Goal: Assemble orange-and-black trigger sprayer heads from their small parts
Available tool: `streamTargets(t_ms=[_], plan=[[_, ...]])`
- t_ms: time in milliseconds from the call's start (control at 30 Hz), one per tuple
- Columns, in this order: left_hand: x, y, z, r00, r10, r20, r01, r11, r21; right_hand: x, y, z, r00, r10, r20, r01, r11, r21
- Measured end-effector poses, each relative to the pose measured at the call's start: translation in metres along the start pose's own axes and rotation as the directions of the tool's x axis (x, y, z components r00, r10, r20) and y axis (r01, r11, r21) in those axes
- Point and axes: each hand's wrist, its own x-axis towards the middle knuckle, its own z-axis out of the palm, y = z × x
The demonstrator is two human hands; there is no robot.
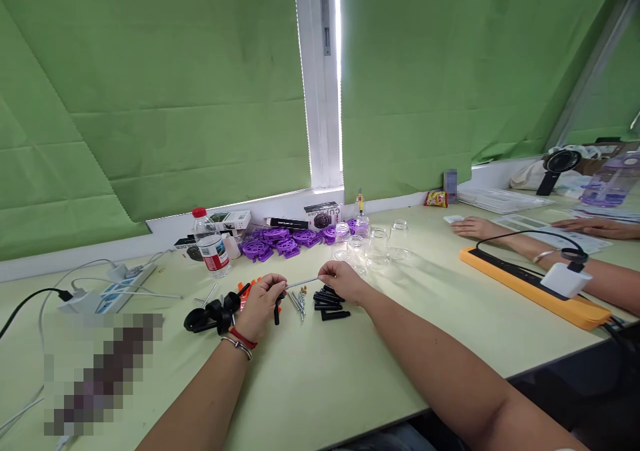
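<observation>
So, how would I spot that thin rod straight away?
Find the white window post and drop down to the pale table. Between the wearer's left hand and right hand stretches the thin rod. Unlike the loose metal pieces and black pieces lying nearby, it is held in both hands.

Rod (303,281) between hands (345,281), jars (379,243) behind

Green blinds (200,91) are divided by a white window frame (320,117), along whose edge a bright strip of daylight (339,71) is let in; below, a pale green worktop (320,381) is bordered at the back by a white ledge (280,207).
</observation>
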Motion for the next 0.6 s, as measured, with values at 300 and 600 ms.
streamTargets(t_ms=[300,600], plan=[[0.0002,-0.0003,-0.0002,1.000,-0.002,0.002,0.002,1.000,0.008,-0.0005,0.0019,0.0009,0.999,0.031,0.043,-0.028,0.997,-0.075],[-0.0006,0.0019,0.0003,1.000,0.001,-0.001,-0.001,1.000,0.009,0.0000,0.0042,0.0021,0.997,0.025,0.071,-0.021,0.998,-0.061]])
